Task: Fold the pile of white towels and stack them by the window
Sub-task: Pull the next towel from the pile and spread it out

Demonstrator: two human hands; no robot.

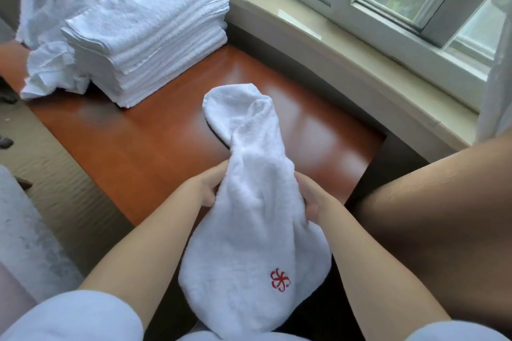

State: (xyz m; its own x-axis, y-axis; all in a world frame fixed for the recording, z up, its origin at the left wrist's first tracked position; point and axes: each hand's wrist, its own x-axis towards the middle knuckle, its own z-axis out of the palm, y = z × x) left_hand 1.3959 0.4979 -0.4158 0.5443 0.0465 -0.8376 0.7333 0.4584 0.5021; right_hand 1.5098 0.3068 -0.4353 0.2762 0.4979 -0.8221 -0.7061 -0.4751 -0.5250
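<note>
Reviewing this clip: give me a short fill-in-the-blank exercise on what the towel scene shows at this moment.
1. The towel in hand is gripped by ____ hands, the left hand and the right hand.
2. The embroidered logo on that towel is ____ in colour.
3. The folded stack rests on the ____ brown table.
4. The crumpled unfolded towels lie to the ____ of the stack in the picture.

Missing words: both; red; glossy; left

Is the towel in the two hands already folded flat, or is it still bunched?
Still bunched. The towel is gathered narrow between the left hand and right hand, its far end crumpled on the table.
</note>
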